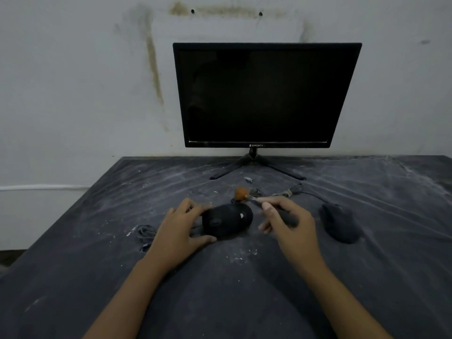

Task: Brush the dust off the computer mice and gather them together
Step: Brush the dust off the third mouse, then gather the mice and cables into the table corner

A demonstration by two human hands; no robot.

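Note:
A black computer mouse (228,221) lies sideways on the dusty dark table, and my left hand (181,231) grips its left end with thumb and fingers. My right hand (285,222) holds a small brush (247,195) by its dark handle; the orange bristles hover just beyond the far right end of that mouse, blurred. A second black mouse (340,226) rests to the right of my right hand, apart from it. Its cable (293,190) runs back toward the monitor stand.
A black monitor (264,94) stands at the back against the stained wall, its V-shaped foot (254,165) on the table. A coiled grey cable (146,234) lies left of my left hand. White dust streaks cover the dark table cloth (220,302).

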